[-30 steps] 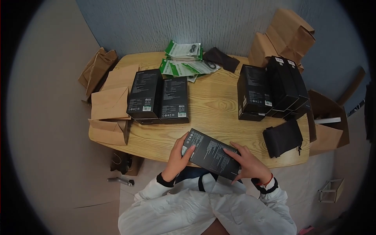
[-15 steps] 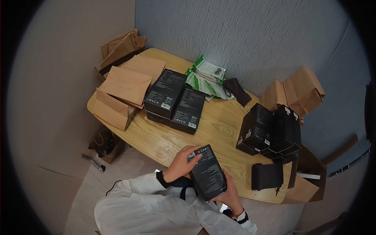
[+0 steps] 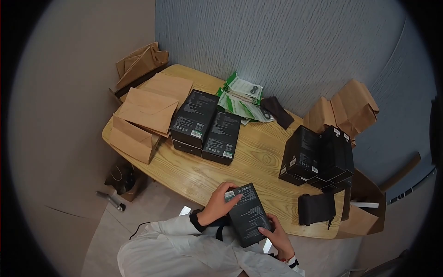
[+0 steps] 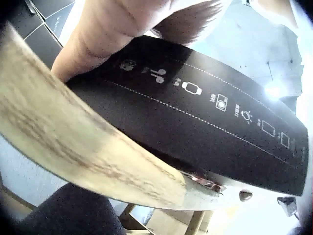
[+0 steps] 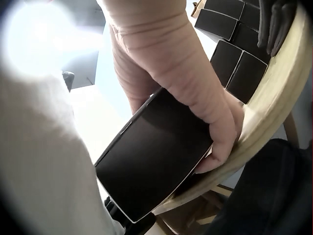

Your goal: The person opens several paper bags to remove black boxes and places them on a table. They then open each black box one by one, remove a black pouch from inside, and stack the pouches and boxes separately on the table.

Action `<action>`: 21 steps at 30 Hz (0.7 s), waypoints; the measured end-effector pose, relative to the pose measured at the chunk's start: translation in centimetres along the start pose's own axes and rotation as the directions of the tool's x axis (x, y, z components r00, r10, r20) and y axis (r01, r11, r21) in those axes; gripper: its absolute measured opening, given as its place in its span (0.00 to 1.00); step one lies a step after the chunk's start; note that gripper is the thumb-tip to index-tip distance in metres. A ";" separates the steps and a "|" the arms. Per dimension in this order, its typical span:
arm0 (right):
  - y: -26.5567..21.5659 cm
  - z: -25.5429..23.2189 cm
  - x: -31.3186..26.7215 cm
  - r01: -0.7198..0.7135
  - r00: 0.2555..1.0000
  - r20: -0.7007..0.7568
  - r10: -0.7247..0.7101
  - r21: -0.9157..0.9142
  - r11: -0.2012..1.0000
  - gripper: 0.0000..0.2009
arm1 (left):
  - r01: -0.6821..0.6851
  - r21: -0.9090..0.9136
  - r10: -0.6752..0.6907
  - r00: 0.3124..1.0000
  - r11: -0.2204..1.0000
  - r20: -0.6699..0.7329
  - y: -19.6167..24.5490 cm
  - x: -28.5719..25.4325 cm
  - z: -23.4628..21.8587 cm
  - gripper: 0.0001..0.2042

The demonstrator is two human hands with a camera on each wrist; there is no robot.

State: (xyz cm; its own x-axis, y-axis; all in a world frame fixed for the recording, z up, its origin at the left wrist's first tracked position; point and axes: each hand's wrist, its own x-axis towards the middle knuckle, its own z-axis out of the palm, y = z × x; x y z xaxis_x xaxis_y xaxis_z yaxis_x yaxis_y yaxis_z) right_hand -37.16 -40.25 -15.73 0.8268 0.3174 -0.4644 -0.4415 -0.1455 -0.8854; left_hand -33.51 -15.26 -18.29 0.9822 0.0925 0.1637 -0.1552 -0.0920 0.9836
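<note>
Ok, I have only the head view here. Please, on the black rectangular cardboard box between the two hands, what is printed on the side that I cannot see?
Observer: The left wrist view shows a row of white icons along one long side of the box.

Operator: Thank you. And the right wrist view, does it show also some print?

Observer: No, the broad face in that view looks plain black, no print visible.

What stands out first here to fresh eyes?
The black box gripped between the left hand and right hand at the table's near edge. Then the black box stacks, left and right, and the green-and-white packets near the wall.
</note>
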 end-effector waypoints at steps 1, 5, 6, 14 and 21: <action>0.0 -0.2 -0.1 0.053 0.999 -0.006 -0.053 -0.059 0.997 0.36 | 0.001 0.000 -0.001 1.000 1.000 0.007 0.0 0.0 0.1 0.15; -1.9 -1.1 -0.5 -0.100 0.985 0.136 0.103 -0.032 0.994 0.34 | 0.085 -0.134 -0.069 0.991 0.987 0.119 1.6 -0.3 -0.4 0.18; -2.3 -1.4 -0.7 -0.083 0.978 0.190 0.083 -0.005 0.997 0.33 | 0.120 -0.180 -0.090 0.982 0.976 0.166 2.1 -0.1 -0.8 0.19; -12.9 1.1 1.5 0.134 0.975 0.109 -0.192 0.395 0.909 0.26 | -0.235 0.057 0.234 0.854 0.970 -0.465 3.5 1.1 -8.2 0.22; -17.1 8.8 14.4 0.175 0.945 0.156 -0.286 0.498 0.850 0.24 | -0.155 0.071 0.171 0.901 0.985 -0.399 2.6 0.2 -7.8 0.19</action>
State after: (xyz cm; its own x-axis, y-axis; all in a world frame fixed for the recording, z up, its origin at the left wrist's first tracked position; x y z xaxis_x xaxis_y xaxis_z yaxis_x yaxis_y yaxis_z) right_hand -20.76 -24.92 -7.11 0.8534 0.4881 -0.1830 -0.4043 0.3981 -0.8235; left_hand -34.57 -7.80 -15.11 0.8162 0.4631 0.3455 -0.2976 -0.1755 0.9384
